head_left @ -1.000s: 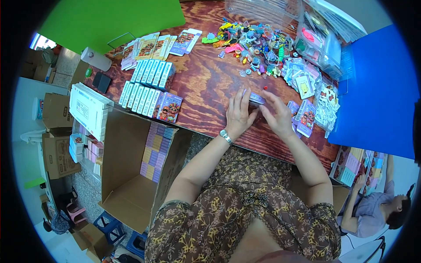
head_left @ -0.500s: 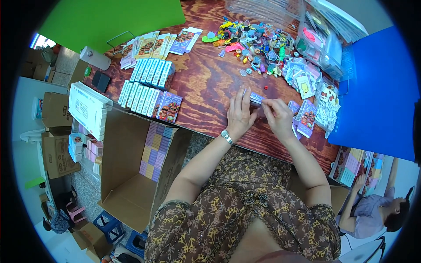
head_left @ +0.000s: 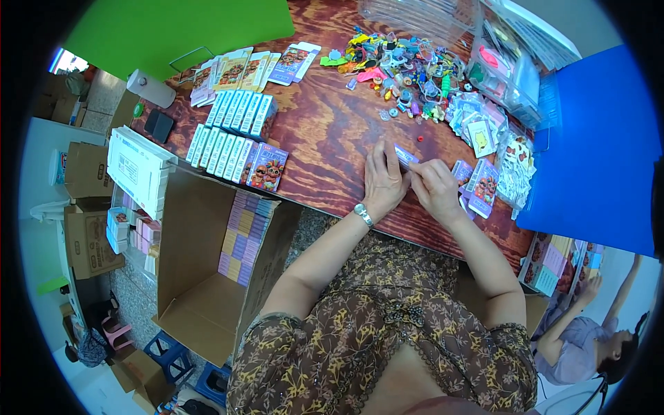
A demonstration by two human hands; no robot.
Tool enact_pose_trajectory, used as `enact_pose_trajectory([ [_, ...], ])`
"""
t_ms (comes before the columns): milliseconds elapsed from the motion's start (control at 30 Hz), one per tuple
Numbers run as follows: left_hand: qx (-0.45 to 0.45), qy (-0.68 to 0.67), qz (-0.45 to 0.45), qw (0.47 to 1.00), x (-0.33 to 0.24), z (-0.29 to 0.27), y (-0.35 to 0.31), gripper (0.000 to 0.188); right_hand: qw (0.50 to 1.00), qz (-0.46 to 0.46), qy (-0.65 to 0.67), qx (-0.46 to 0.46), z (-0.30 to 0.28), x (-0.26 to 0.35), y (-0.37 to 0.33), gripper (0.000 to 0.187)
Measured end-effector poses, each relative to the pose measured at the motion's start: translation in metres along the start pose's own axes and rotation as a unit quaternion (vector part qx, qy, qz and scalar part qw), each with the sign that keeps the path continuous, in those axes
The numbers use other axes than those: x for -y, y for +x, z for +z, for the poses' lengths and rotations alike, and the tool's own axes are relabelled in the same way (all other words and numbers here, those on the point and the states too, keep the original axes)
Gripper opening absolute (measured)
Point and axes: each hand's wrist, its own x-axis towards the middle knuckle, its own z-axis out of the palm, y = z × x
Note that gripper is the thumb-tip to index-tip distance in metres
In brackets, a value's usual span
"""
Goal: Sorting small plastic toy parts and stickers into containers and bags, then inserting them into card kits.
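Over the red-brown wooden table, my left hand [head_left: 384,178] is closed round a small purple box [head_left: 404,155], its fingers along the box's left side. The fingers of my right hand [head_left: 436,185] are pinched together at the near right corner of the same box. Most of the box is hidden behind my hands. To the right of my right hand lie several flat purple cartons [head_left: 483,187] with a cartoon picture. Left of my hands stand two rows of small boxes [head_left: 225,153], with one purple box [head_left: 267,167] showing its front at the row's end.
A heap of small colourful toys [head_left: 408,66] lies beyond my hands, beside piles of cards [head_left: 481,128] and stickers [head_left: 515,169]. Blue [head_left: 595,145] and green panels [head_left: 187,34] flank the table. Below its left edge stands an open cardboard box [head_left: 200,290]. A co-worker [head_left: 588,339] is at lower right.
Both hands and the small box have shifted slightly; the box is tilted more, and my right fingers have moved closer to my left hand. The co-worker's arm has moved.
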Motion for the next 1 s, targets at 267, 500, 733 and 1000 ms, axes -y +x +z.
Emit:
enact_pose_trajectory([
  [267,0.024,-0.025,-0.003,0.999,0.000,0.000,0.003,0.095,0.993,-0.029,-0.073,0.086,0.014,-0.006,0.011,0.070],
  [500,0.020,-0.079,0.016,0.997,0.010,-0.005,0.002,0.105,0.980,0.016,-0.117,0.161,0.017,-0.011,0.006,0.062],
  [733,0.008,-0.057,0.039,0.998,0.012,-0.005,0.010,0.108,0.976,0.074,-0.075,0.190,0.013,-0.007,0.008,0.063],
  [1000,0.060,-0.012,0.027,0.998,0.003,-0.043,0.014,0.102,0.966,0.084,0.031,0.242,-0.042,-0.016,0.008,0.063],
])
